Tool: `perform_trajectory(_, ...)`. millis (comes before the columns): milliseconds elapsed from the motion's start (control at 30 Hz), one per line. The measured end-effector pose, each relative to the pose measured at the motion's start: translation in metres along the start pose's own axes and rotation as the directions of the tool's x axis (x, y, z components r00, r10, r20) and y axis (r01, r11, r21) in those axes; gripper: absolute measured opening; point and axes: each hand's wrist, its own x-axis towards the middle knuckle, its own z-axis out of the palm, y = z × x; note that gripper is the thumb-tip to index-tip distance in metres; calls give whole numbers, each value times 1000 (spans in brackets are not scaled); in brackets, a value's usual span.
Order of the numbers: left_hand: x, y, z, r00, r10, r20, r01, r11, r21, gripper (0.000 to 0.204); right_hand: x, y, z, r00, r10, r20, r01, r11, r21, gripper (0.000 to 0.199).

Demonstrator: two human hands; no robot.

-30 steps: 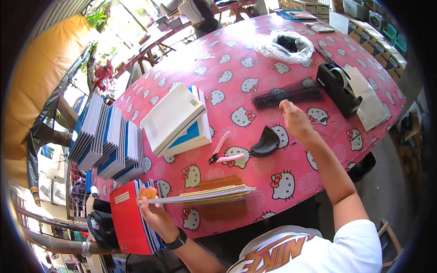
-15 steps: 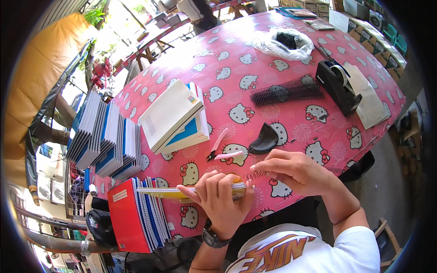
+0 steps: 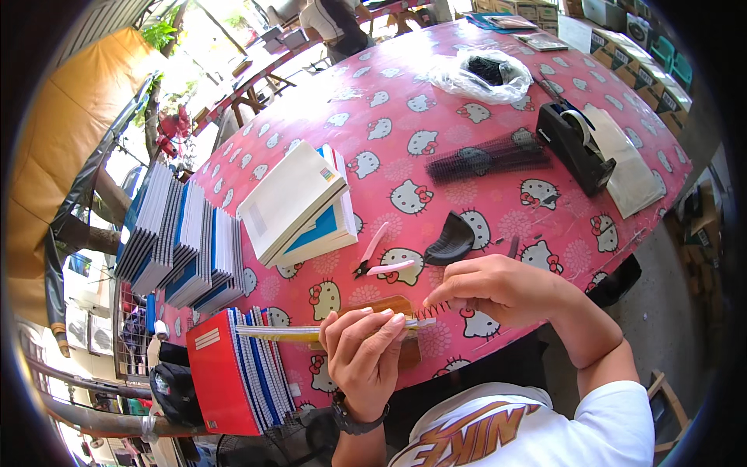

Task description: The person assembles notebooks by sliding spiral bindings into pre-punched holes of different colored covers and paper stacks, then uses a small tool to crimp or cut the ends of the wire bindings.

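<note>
My left hand (image 3: 362,352) grips a thin notebook (image 3: 272,332), held edge-on above the near side of the table, its pages toward the left. A dark binding coil (image 3: 434,310) meets the notebook's right end. My right hand (image 3: 498,289) pinches this coil between thumb and fingers; how many holes it passes through is too small to tell. Partly behind my left hand and the notebook shows a brown wooden-looking piece (image 3: 389,305). Beyond the hands lie pink-handled cutters (image 3: 389,268) with open handles and a black half-round object (image 3: 451,240).
Spiral notebooks stand stacked at the left (image 3: 183,241), with a red-covered notebook (image 3: 222,370) nearer me. White books (image 3: 292,206) lie behind. Farther right are a pile of black coils (image 3: 490,158), a tape dispenser (image 3: 572,144) and a plastic bag (image 3: 459,84). Another person (image 3: 334,27) stands far back.
My left hand has shifted slightly left along the notebook, uncovering more of the brown piece. My right hand has come slightly down with the coil. The person at the back has moved.
</note>
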Motion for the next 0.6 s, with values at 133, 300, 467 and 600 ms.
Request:
perform_trajectory(133, -4, -1, -3, 1000, 18, -3, -18, 1000, 13, 19, 9, -7, -5, 995, -102, 15, 103, 989, -103, 39)
perform_trajectory(300, -7, 0, -1, 999, 9, -31, -10, 1000, -22, 16, 12, -9, -14, 983, -67, 172, 79, 995, -64, 38)
perform_trajectory(467, -3, 0, -1, 1000, -2, -28, 1, 999, -39, 17, 16, -9, -11, 968, -91, 236, 92, 996, 6, 32)
perform_trajectory(600, 1, 2, -1, 1000, -10, -25, 9, 1000, -22, 18, 17, -12, 4, 977, -206, 50, 212, 956, -203, 40)
